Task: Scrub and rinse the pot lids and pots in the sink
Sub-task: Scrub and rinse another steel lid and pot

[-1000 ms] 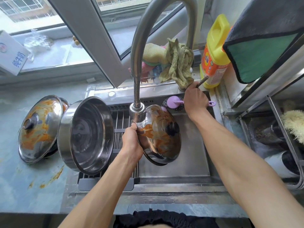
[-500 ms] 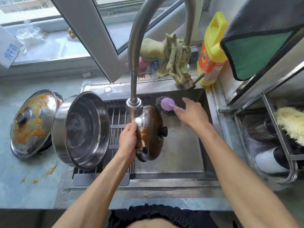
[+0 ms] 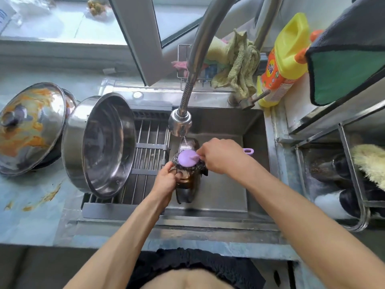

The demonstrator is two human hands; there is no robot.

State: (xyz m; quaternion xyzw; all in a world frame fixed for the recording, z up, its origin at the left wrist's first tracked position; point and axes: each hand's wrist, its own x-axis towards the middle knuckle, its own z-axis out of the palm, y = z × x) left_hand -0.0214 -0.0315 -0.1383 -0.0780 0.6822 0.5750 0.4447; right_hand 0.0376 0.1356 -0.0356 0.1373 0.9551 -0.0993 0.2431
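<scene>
My left hand (image 3: 166,180) grips a dirty steel pot lid (image 3: 187,188) on edge in the sink (image 3: 227,197), under the faucet head (image 3: 180,122) with a thin stream of water running. My right hand (image 3: 220,156) holds a purple-handled scrubber (image 3: 188,159) with a steel-wool head pressed against the lid's upper part. A large steel pot (image 3: 100,147) leans on its side on the drying rack (image 3: 145,159). Another lid (image 3: 29,126), smeared with orange sauce, rests on the counter at the left.
A yellow detergent bottle (image 3: 285,57) and a crumpled rag (image 3: 239,65) sit behind the sink. The faucet lever (image 3: 248,101) is at the back right. A metal rack (image 3: 341,180) with utensils stands at the right. Orange smears mark the counter (image 3: 31,205).
My right hand left the faucet lever, picked up the purple scrubber from the sink's back edge and brought it onto the lid. The lid turned edge-on and water now runs.
</scene>
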